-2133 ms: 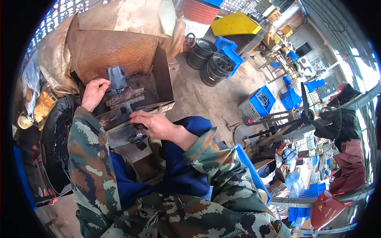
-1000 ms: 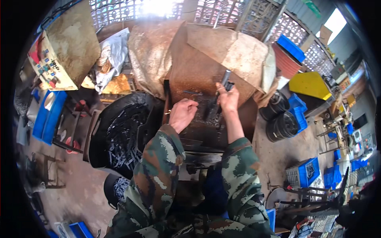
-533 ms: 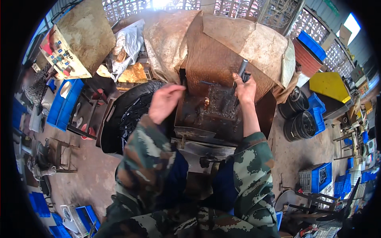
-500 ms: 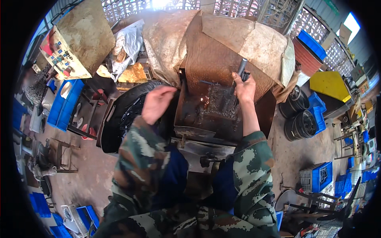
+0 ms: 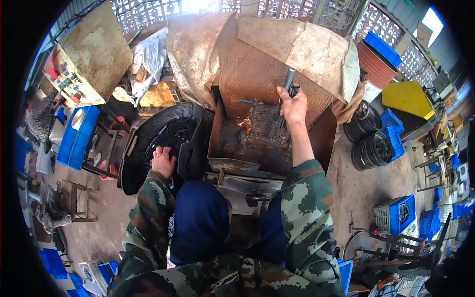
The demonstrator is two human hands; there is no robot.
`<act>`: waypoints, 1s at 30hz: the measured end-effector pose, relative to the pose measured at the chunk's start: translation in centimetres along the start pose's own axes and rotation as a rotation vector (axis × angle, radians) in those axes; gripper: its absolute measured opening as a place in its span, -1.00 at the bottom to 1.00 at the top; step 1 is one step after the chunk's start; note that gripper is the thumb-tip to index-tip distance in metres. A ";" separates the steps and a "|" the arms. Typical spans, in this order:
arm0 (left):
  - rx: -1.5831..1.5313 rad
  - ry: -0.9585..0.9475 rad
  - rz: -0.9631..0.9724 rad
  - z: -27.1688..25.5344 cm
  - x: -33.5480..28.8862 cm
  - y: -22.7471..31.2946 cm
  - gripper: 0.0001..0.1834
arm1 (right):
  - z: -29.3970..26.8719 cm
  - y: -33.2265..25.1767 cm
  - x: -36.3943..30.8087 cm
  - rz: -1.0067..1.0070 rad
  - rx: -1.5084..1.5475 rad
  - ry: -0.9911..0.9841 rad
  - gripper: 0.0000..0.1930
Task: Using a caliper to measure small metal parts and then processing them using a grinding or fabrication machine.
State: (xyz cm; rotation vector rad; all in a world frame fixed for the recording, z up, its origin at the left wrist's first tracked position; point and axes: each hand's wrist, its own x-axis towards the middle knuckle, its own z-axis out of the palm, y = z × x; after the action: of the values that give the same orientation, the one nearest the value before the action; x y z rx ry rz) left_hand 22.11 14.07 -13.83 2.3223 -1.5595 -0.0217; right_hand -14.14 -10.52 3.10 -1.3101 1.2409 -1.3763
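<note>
My right hand (image 5: 294, 108) is closed around a bundle of dark metal rods (image 5: 290, 78), one of them sticking up well beyond the others. It hovers over the right part of a rusty metal tray (image 5: 231, 163), where a rough dark block (image 5: 269, 126) lies and a small orange glow (image 5: 244, 123) shows at the block's left. My left hand (image 5: 163, 161) rests with fingers apart on dark metal pieces (image 5: 173, 133) inside a black tub (image 5: 194, 161) beside the tray. Its fingertips partly disappear among the pieces.
Stained sheets (image 5: 297, 44) hang behind the tray. A control panel with buttons (image 5: 69, 79) and blue bins (image 5: 79, 136) stand to the left. Black buckets (image 5: 371, 151) and a yellow board (image 5: 408, 100) are at the right. Another person (image 5: 40, 114) is at the far left.
My left hand has dropped from above the tub's far edge down onto the metal pieces in it. My right hand still grips the rods over the tray. The view has shifted slightly.
</note>
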 end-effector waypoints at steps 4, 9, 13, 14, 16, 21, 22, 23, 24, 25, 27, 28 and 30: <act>-0.024 -0.024 0.001 -0.3 0.2 0.0 -0.63 | 0.3 -0.1 0.1 0.000 0.014 -0.063 -0.78; -0.105 0.018 0.041 0.6 0.2 -0.2 -0.71 | -0.3 -0.1 0.2 -0.007 0.030 -0.047 -0.78; -0.286 0.084 0.057 1.3 -0.2 -2.6 -0.74 | 0.6 -0.2 -0.2 0.024 0.033 -0.040 -0.82; -0.314 0.147 0.059 1.4 -0.1 -2.9 -0.74 | 0.5 -0.1 -0.2 0.030 0.029 -0.035 -0.81; -0.359 0.239 0.030 1.6 0.1 -2.7 -0.77 | 0.0 0.0 -0.1 0.035 0.021 -0.032 -0.81; -0.579 0.236 -0.046 1.1 0.6 -4.1 -0.84 | 0.5 0.1 -0.1 0.029 0.069 -0.055 -0.83; -0.691 0.215 -0.142 0.7 0.8 -3.9 -0.87 | 0.5 0.1 -0.1 0.038 0.076 -0.050 -0.82; -0.802 0.192 -0.239 0.3 1.1 -3.7 -0.89 | 0.5 0.1 -0.1 0.048 0.084 -0.048 -0.82; -0.867 0.184 -0.198 0.0 1.4 -4.3 -0.88 | 0.7 -0.1 -0.1 0.052 0.084 -0.064 -0.82; -0.874 0.187 -0.197 -0.9 1.6 -3.2 -0.88 | 0.4 0.0 0.0 0.045 0.079 -0.065 -0.82; -1.140 0.123 -0.254 -3.0 1.6 -0.5 -0.88 | -0.1 0.3 0.1 0.053 0.045 -0.066 -0.71; -1.193 0.108 -0.210 -3.9 1.6 0.6 -0.87 | 0.2 0.5 0.1 0.040 0.053 -0.045 -0.79; -1.279 0.080 -0.206 -6.4 1.7 3.4 -0.87 | 0.2 0.8 0.2 0.020 0.052 -0.044 -0.78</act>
State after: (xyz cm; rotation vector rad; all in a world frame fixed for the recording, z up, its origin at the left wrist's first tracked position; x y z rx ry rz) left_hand 21.04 13.11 -6.49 1.3725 -0.7925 -0.7270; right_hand -13.99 -10.88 2.31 -1.2816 1.1780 -1.3499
